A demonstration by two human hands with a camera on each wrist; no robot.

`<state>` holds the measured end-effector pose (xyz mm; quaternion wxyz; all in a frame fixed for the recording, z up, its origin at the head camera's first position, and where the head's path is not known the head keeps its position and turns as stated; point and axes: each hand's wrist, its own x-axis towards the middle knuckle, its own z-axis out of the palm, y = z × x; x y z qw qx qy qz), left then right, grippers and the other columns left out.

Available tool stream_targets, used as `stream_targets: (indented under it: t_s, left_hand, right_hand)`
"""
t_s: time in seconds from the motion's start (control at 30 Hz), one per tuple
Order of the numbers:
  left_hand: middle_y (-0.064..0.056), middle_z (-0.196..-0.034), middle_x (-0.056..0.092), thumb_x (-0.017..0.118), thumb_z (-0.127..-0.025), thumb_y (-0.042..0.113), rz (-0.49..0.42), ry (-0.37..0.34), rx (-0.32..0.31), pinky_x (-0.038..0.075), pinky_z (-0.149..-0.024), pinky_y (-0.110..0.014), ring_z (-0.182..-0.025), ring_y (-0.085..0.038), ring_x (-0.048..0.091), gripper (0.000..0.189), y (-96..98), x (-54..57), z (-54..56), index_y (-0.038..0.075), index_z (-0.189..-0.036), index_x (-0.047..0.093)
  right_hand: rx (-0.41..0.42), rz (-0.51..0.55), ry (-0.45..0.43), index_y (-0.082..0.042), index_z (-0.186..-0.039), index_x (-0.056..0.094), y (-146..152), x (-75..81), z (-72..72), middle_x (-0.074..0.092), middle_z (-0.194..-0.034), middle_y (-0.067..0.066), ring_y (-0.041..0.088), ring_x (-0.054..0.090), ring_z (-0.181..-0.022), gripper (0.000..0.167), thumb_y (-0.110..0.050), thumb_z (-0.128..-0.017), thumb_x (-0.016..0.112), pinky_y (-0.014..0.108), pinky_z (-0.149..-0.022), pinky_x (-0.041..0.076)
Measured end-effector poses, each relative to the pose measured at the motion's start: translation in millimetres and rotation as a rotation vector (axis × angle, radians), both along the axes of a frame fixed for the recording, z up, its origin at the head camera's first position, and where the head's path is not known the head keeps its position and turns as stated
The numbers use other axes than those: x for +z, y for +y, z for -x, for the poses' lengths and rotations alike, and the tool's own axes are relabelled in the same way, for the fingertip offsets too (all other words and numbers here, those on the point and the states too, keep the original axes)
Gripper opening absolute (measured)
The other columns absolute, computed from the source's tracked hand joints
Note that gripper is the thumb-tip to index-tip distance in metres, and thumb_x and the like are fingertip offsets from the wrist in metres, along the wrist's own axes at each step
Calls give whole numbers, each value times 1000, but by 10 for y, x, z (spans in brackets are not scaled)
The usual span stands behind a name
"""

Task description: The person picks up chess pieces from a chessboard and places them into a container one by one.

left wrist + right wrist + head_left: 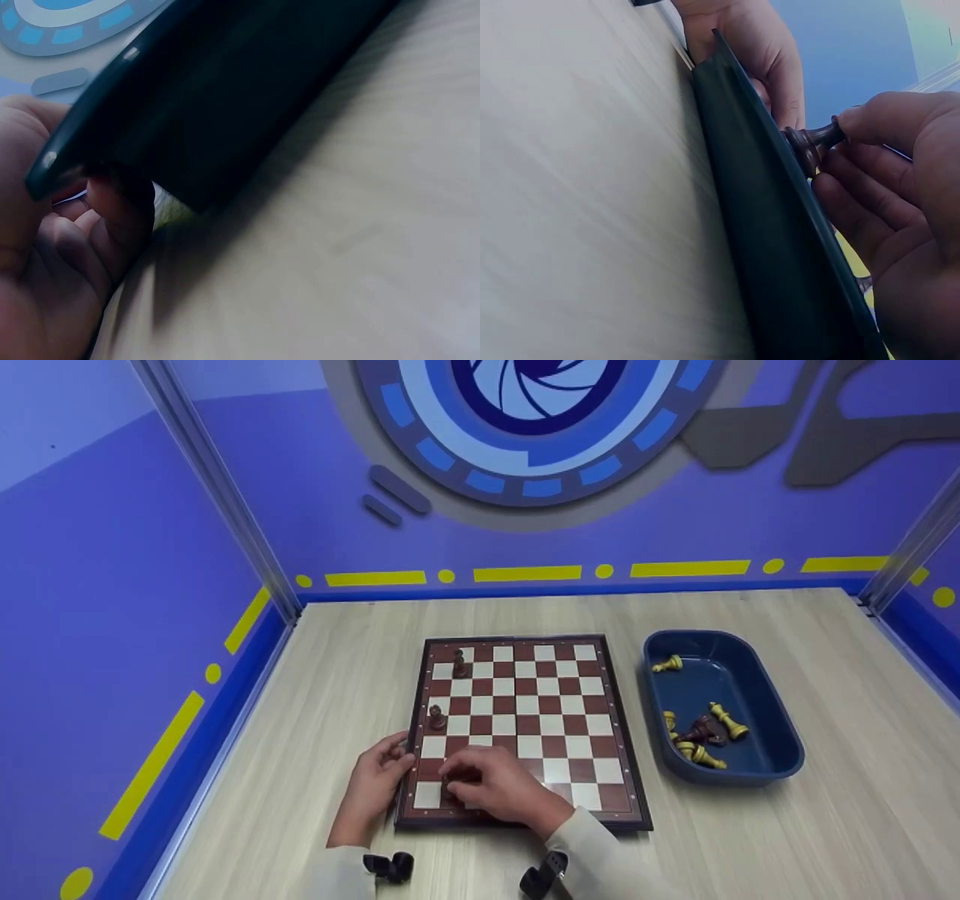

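Pale wood-grain table (337, 690), brown-and-white chessboard (549, 704) on it, dark blue bin (766, 701) just beside the board's right edge.

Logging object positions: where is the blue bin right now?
In the head view, the blue bin stands on the right side of the table, just right of the chessboard.

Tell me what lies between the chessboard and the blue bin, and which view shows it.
Just a bare strip of tabletop between the chessboard and the blue bin; the head view shows it.

Cream long sleeves (611, 856), black wrist-worn cameras (403, 868)
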<state>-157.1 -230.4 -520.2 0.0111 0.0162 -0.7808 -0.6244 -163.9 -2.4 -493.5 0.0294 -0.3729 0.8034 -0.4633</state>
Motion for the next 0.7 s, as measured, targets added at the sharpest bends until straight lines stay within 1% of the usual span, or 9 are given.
stream_targets:
  t_s: [0.13, 0.27, 0.37, 0.43, 0.7]
  left_hand:
    - [-12, -96, 60, 61, -93, 5, 11, 6, -4, 53, -70, -22, -80, -8, 62, 45, -2, -4, 1, -6, -135, 50]
    - [-13, -99, 59, 59, -94, 4, -22, -10, -1, 54, -72, -22, -84, -9, 62, 45, 3, -11, -2, -6, -136, 49]
    - [-13, -101, 59, 59, -94, 4, -43, -25, 8, 54, -72, -23, -86, -10, 63, 45, 9, -19, 1, -5, -137, 49]
    - [-13, -100, 59, 59, -94, 3, -40, -21, 10, 54, -72, -24, -85, -10, 63, 45, 11, -23, 6, -5, -137, 49]
    - [-13, -100, 60, 59, -94, 4, -32, -10, 7, 54, -71, -23, -83, -9, 63, 47, 5, -18, 4, -8, -137, 47]
  right_hand:
    - [0, 19, 9, -14, -104, 71, -2, -30, 5, 71, -98, -7, 3, 64, -89, 17, -14, -87, 68, 22, -84, 53]
    - [-12, 43, 4, -14, -105, 71, 3, -39, 6, 71, -101, -7, 5, 65, -92, 17, -14, -87, 68, 24, -86, 53]
    - [-32, 58, -22, -14, -105, 70, 13, -5, 14, 70, -102, -8, 7, 65, -94, 18, -15, -88, 68, 26, -88, 52]
    - [-42, 62, -38, -14, -106, 70, 26, 24, 23, 70, -102, -8, 5, 64, -94, 18, -16, -88, 68, 26, -89, 52]
    - [-59, 48, -42, -11, -107, 70, 113, 81, 42, 69, -103, -5, 5, 64, -93, 19, -15, -89, 67, 24, -87, 53]
